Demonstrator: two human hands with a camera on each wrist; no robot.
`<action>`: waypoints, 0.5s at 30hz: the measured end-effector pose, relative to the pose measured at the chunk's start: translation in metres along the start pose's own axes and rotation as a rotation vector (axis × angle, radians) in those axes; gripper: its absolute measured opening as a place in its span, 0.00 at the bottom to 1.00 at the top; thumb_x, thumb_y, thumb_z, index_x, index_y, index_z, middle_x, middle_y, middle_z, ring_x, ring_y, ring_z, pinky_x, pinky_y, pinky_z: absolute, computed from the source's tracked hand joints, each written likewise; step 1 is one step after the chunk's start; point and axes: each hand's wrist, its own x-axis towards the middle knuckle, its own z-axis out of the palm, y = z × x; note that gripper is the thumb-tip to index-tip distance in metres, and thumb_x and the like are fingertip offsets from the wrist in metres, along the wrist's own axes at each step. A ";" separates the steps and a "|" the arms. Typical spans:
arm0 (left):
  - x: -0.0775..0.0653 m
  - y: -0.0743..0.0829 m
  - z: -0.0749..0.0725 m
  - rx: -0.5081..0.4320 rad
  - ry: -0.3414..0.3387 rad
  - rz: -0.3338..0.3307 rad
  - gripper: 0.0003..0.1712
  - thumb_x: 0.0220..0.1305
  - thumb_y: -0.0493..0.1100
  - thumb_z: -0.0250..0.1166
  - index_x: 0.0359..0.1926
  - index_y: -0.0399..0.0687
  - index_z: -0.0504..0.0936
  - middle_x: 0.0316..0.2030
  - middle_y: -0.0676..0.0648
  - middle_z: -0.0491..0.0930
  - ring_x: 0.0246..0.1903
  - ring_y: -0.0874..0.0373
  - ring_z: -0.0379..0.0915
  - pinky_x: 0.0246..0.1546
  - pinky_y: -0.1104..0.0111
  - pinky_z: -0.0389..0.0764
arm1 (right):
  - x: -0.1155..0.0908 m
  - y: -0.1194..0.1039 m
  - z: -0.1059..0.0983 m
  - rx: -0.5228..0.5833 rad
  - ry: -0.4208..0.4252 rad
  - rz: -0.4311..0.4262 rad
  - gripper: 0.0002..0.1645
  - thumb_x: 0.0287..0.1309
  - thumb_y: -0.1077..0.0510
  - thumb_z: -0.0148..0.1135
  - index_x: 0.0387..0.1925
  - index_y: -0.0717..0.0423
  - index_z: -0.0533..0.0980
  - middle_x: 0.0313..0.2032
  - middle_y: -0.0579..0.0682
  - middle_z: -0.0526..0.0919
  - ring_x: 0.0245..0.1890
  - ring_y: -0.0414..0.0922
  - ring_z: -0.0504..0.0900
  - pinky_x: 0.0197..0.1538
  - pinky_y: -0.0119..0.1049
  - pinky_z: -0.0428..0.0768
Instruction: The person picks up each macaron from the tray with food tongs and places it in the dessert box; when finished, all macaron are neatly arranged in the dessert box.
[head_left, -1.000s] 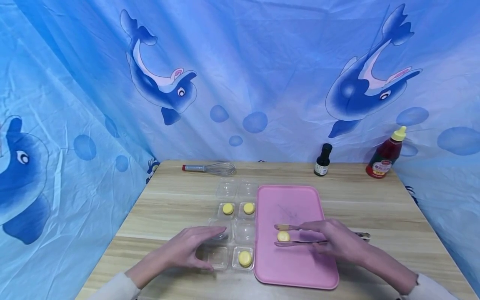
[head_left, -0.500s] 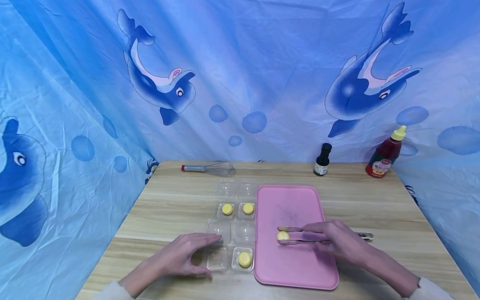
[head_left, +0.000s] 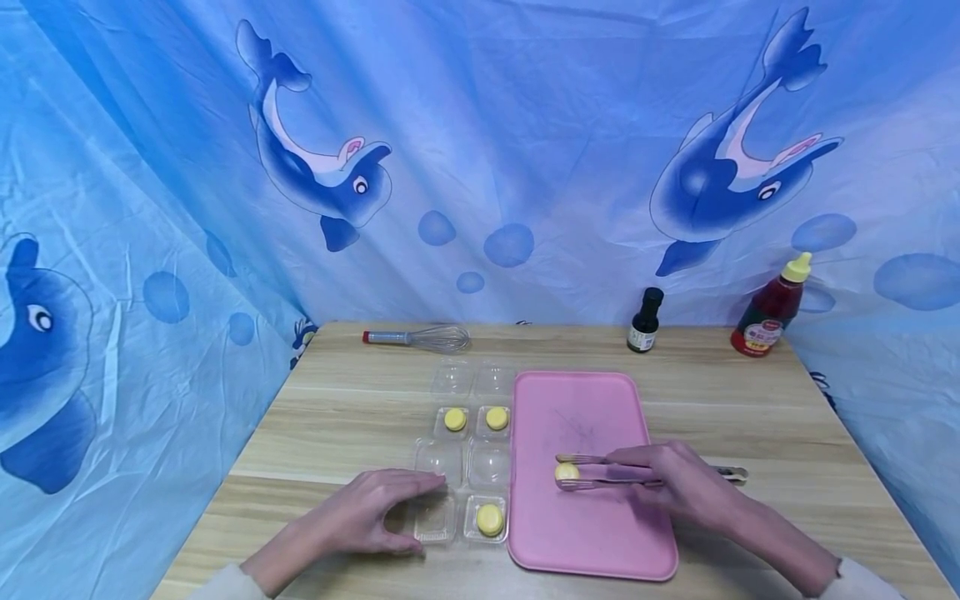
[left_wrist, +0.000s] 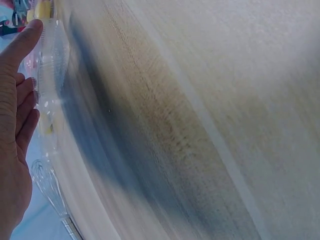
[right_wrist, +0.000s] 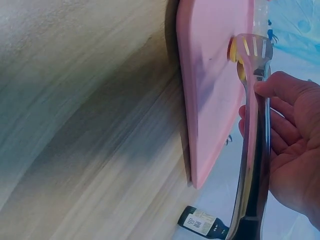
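My right hand [head_left: 678, 483] grips metal tongs [head_left: 622, 482], whose two arms stand on either side of a small round yellow macaron [head_left: 567, 472] over the pink tray [head_left: 585, 546]. In the right wrist view the slotted head of the tongs [right_wrist: 255, 47] overlaps the macaron [right_wrist: 233, 49]. My left hand [head_left: 367, 510] lies at the left side of a clear plastic box [head_left: 435, 521], thumb and fingers spread around its corner and holding nothing up. Another yellow macaron [head_left: 490, 519] sits in the box's right compartment.
Behind it, a second clear box holds two yellow macarons [head_left: 455, 419], one per compartment, its lid [head_left: 452, 379] folded back. A whisk [head_left: 420, 337], a dark small bottle [head_left: 645, 321] and a red sauce bottle [head_left: 771, 308] stand or lie along the table's back edge, before a blue curtain.
The tongs have shifted slightly right and their arms have come a little closer together around the macaron. My left hand has drawn slightly left and toward me.
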 end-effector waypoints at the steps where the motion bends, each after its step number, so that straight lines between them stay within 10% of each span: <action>1: 0.000 0.000 0.000 0.000 -0.001 -0.001 0.48 0.56 0.64 0.81 0.71 0.44 0.78 0.66 0.49 0.81 0.61 0.53 0.82 0.59 0.56 0.86 | 0.000 0.000 0.000 0.006 -0.002 0.004 0.30 0.56 0.69 0.78 0.60 0.46 0.86 0.55 0.44 0.89 0.54 0.48 0.87 0.50 0.47 0.90; 15: 0.001 0.000 0.001 0.000 -0.032 -0.036 0.47 0.56 0.64 0.81 0.70 0.44 0.80 0.65 0.48 0.83 0.60 0.54 0.82 0.59 0.58 0.86 | 0.015 -0.025 0.003 0.014 0.008 -0.032 0.29 0.55 0.64 0.81 0.60 0.49 0.86 0.55 0.46 0.89 0.57 0.48 0.86 0.50 0.46 0.90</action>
